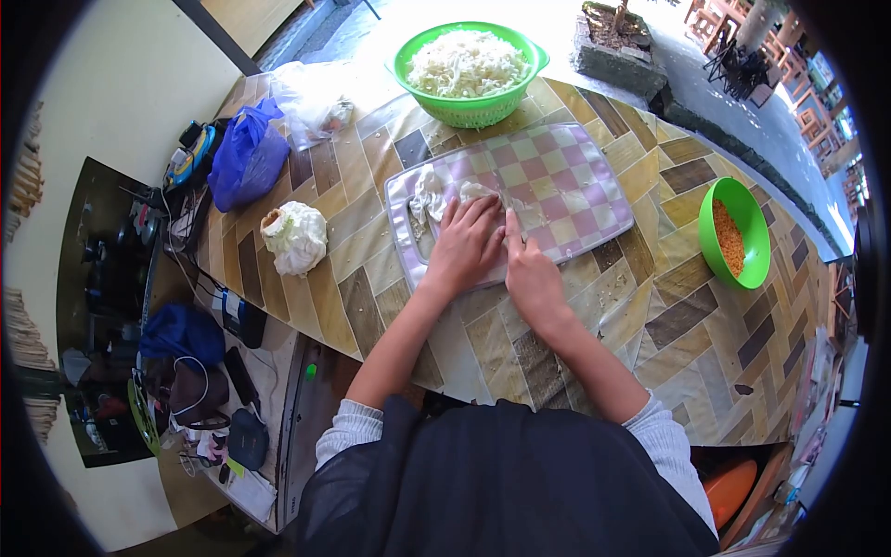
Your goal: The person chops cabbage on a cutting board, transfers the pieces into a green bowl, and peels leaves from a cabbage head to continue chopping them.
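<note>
On a pink-and-white checkered cutting board, my left hand presses its bent fingers down on a pale piece of cabbage. Close beside it, my right hand is closed around a knife, index finger stretched along the top; most of the handle is hidden in the palm. Loose cabbage pieces lie by the board's left handle opening. Farther left, a partly cut cabbage head rests on the table. Beyond the board, a green colander is heaped with white shredded cabbage.
A green bowl with orange crumbly contents stands at the right. A blue plastic bag and a clear bag lie at the back left of the patterned table. Cabbage scraps are scattered around the board.
</note>
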{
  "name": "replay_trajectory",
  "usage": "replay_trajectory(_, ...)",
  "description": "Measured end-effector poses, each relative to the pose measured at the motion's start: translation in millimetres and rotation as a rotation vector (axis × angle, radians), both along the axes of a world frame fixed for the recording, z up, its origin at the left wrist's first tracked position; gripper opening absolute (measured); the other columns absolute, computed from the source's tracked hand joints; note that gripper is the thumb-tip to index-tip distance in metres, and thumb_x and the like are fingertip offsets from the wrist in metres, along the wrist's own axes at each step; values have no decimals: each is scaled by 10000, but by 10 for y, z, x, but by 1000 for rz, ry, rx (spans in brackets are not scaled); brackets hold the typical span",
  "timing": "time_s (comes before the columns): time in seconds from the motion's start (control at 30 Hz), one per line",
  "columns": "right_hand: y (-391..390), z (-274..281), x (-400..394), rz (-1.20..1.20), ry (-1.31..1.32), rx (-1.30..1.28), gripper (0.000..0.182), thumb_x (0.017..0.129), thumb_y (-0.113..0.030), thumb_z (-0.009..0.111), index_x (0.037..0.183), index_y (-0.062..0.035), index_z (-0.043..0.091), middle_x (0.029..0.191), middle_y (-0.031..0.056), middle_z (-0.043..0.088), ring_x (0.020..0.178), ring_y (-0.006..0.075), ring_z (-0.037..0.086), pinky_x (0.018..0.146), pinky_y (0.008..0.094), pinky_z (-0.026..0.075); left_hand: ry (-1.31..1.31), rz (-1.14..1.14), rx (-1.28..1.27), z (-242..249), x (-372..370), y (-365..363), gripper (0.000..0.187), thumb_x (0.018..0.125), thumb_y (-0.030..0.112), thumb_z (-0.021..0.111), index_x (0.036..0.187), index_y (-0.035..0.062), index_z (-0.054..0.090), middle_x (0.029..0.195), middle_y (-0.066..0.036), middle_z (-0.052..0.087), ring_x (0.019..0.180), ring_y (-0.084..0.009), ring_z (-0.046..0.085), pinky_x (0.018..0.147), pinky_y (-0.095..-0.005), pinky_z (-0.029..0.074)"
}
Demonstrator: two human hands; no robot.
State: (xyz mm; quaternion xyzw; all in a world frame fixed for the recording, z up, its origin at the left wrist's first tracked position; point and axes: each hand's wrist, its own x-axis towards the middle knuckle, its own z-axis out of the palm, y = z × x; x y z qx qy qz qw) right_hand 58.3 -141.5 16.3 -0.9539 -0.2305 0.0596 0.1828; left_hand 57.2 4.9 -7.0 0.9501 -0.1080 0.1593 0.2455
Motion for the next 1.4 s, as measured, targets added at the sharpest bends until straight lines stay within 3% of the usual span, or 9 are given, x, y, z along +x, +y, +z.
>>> replay_trajectory(0.2, -112, 53, 248, 71, 76, 237, 623, 890, -49, 502, 1457, 42, 261, 930, 292, 622, 791, 428, 655, 705, 458, 541, 23, -1, -71, 0, 10, 12, 408, 958, 290, 500, 1247, 8, 559, 1318, -118, 550, 1274, -262, 460, 1136, -475, 232)
replay_trajectory(0.4, -97, 30, 11, 11, 29, 202, 548, 924, -55, 476, 1434, 48, 306, 885, 286, 619, 746, 446, 632, 696, 484, 511, 19, -1, -107, -19, 25, 11, 378, 959, 256, 499, 1226, 1, 580, 1313, -133, 564, 1285, -278, 460, 1132, -483, 240)
replay_trajectory(0.5, -1, 5, -36, 28, -40, -8, 651, 871, -32, 509, 1464, 34, 250, 922, 275, 625, 794, 389, 673, 679, 427, 563, 19, 0, -106, -35, 4, 19, 362, 954, 241, 500, 1212, 3, 589, 1311, -140, 565, 1287, -289, 461, 1134, -490, 234)
replay_trajectory(0.63, 31, -52, 108, 36, -43, 11, 652, 875, -41, 510, 1469, 20, 249, 919, 260, 627, 796, 372, 679, 668, 415, 570, -24, 2, -140, -7, 26, 18, 314, 927, 169, 522, 1187, 10, 598, 1269, -132, 584, 1217, -295, 512, 1122, -470, 276)
replay_trajectory(0.83, -408, -27, 177, 79, -26, 183, 545, 930, -100, 487, 1446, -15, 334, 916, 271, 625, 814, 420, 648, 724, 467, 535, 29, 9, -281, 119, 151, 92, 272, 836, 72, 654, 1098, 5, 632, 1102, -147, 637, 1045, -326, 600, 898, -381, 487)
replay_trajectory(1.07, -680, 54, 226, 48, -3, 336, 470, 952, -126, 481, 1399, -5, 404, 918, 280, 630, 837, 443, 616, 759, 499, 483, -47, -74, -11, 97, 360, 192, 136, 856, 115, 645, 933, 3, 646, 997, -140, 658, 928, -333, 627, 805, -406, 503)
replay_trajectory(1.27, -677, 115, 189, 57, 31, 420, 448, 943, -118, 494, 1373, -4, 443, 904, 282, 631, 852, 451, 608, 745, 510, 466, 33, -41, -140, 143, 282, 114, 143, 870, 120, 637, 930, -8, 616, 861, -168, 676, 787, -364, 652, 712, -430, 511)
replay_trajectory(1.37, -659, 90, 187, 63, 47, 415, 451, 940, -113, 499, 1373, -3, 443, 888, 280, 630, 835, 452, 609, 737, 511, 461, 33, 12, -301, 114, 312, 104, 126, 858, 116, 647, 914, 6, 627, 891, -152, 675, 820, -340, 654, 724, -427, 502)
replay_trajectory(1.4, -653, 84, 184, 63, 54, 411, 452, 939, -111, 500, 1374, -2, 442, 883, 280, 629, 826, 452, 609, 733, 512, 459, 1, 18, -236, 112, 311, 94, 119, 852, 116, 652, 911, 15, 634, 896, -139, 673, 842, -325, 652, 741, -421, 495)
